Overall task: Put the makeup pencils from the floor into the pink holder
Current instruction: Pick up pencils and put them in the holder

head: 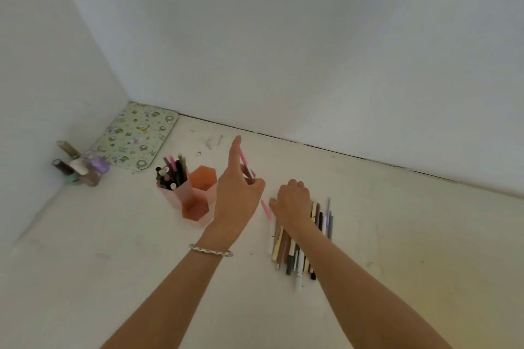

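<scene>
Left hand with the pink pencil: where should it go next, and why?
Probably left and down, to drop the pink pencil held by the left hand into the pink holder. One compartment already holds pencils; the orange ones look open. The right hand rests on the floor pile.

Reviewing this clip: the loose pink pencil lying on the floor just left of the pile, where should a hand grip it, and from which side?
Grip the pink pencil at its exposed far end, coming from above and the left. It lies flat, its near end runs under the pile of pencils, and the right hand blocks the right side. The left hand already holds one.
</scene>
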Demonstrator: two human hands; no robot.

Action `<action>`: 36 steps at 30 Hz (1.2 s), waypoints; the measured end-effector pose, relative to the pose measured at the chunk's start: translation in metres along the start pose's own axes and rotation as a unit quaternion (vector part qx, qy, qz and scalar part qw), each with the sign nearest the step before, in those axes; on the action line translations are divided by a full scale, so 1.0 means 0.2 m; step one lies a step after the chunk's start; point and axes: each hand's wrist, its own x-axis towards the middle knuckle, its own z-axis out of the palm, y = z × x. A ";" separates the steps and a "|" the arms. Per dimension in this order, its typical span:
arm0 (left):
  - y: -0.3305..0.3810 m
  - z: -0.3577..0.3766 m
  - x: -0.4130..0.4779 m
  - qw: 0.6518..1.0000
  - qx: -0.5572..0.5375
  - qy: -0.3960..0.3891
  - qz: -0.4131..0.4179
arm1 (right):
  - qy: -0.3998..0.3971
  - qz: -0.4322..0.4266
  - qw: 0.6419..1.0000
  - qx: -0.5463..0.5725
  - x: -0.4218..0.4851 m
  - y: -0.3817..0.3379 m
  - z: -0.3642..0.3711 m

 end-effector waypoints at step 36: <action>-0.18 -0.85 -0.05 0.937 0.041 0.335 0.090 | 0.207 -0.301 0.866 0.341 -0.18 -0.78 -0.42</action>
